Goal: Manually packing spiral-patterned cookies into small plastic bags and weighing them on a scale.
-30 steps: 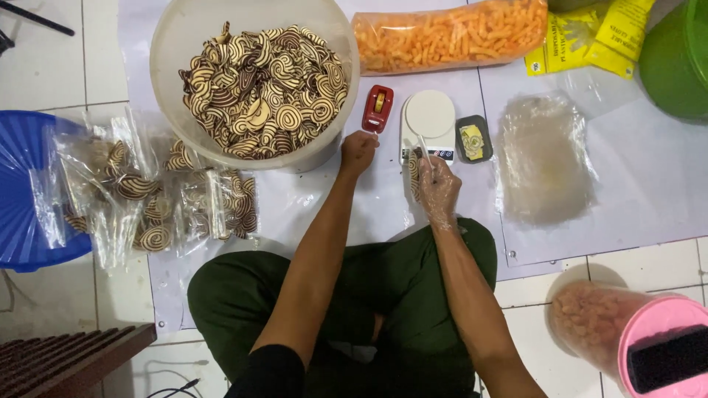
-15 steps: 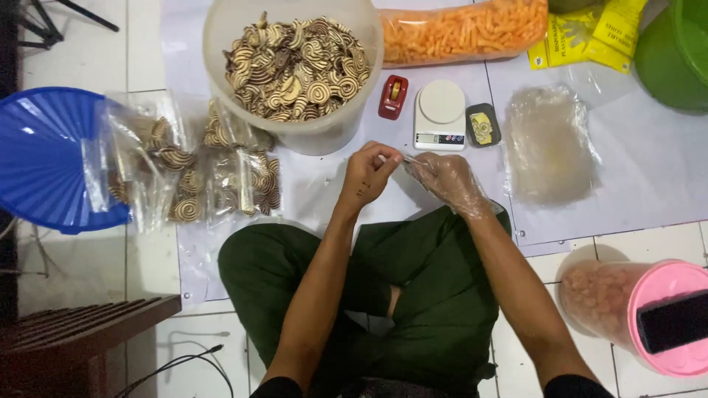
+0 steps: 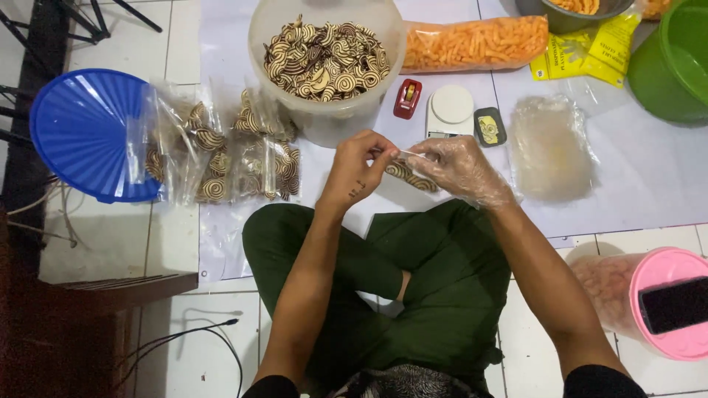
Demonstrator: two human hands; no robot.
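Sealing looks to be the step in hand — left hand (image 3: 354,171) and gloved right hand (image 3: 459,168) both pinch the mouth of a small bag of swirl cookies (image 3: 410,174) held over the lap, just before the scale (image 3: 450,110) — the next move needs a steady, even grip.

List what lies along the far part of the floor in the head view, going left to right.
Blue lid → filled snack bags → tub of swirl crackers → red tape dispenser → white scale → stack of empty bags → green basin.
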